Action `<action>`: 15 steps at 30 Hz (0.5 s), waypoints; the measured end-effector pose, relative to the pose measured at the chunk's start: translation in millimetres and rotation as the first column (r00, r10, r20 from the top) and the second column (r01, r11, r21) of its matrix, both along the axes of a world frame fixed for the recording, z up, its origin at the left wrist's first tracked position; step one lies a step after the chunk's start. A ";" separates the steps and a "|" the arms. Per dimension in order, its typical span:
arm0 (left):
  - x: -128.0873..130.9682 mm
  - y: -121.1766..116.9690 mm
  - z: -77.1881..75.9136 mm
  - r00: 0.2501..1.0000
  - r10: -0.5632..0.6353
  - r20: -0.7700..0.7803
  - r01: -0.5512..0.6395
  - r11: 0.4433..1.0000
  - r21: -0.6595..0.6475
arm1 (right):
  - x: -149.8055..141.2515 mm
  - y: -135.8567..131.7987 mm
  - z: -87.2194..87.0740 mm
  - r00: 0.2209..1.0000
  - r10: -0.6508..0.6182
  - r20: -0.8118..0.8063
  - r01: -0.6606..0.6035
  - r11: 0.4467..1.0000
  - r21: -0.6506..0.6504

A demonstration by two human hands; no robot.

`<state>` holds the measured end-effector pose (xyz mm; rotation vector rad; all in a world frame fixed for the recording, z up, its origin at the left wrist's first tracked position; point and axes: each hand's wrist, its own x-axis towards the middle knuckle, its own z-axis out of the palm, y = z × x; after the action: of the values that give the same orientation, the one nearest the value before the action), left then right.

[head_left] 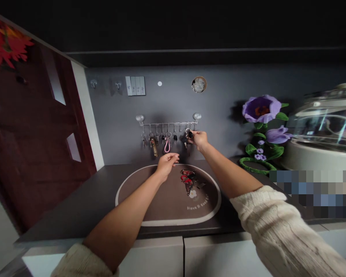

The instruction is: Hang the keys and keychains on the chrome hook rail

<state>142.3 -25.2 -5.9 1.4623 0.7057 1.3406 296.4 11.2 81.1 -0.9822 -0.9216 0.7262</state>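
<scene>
At the right end of a hook rail [168, 124] on the grey wall, my right hand [200, 141] is closed on a bunch of keys [186, 143] with a metal ring and a dark fob. The ring is up at the hooks; I cannot tell whether it rests on one. Lower and to the left, my left hand [167, 166] hovers over the mat with its fingers pinched together; anything between them is hidden. Several other key sets hang along the rail, among them a pink strap loop [167, 145] and a brown tag [154, 147]. Keys with a red keychain [187, 179] lie on the mat.
An oval brown mat [150, 204] with a pale border covers part of the dark counter [89, 204]. To the right stand purple crocheted flowers [262, 109] and a glass-lidded white appliance [325, 150]. A switch panel [135, 85] and a round wall opening [198, 84] are above the rail.
</scene>
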 end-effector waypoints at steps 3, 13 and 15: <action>-0.3 -0.1 0.4 1.000 -0.007 0.013 0.007 1.000 0.001 | -1.5 1.4 -0.9 1.000 -0.007 -0.007 0.007 1.000 0.015; 0.4 0.2 1.1 1.000 0.007 0.015 -0.007 1.000 -0.001 | -1.9 6.2 -7.7 0.998 -0.054 -0.010 0.054 0.998 -0.010; 0.1 -0.6 2.1 1.000 0.008 0.013 -0.008 1.000 -0.006 | -0.1 6.7 -10.6 0.999 -0.049 -0.004 0.049 0.999 -0.014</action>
<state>142.3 -25.8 -3.8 1.4460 0.7078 1.3517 296.3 17.9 70.5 -1.0114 -0.8867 0.6945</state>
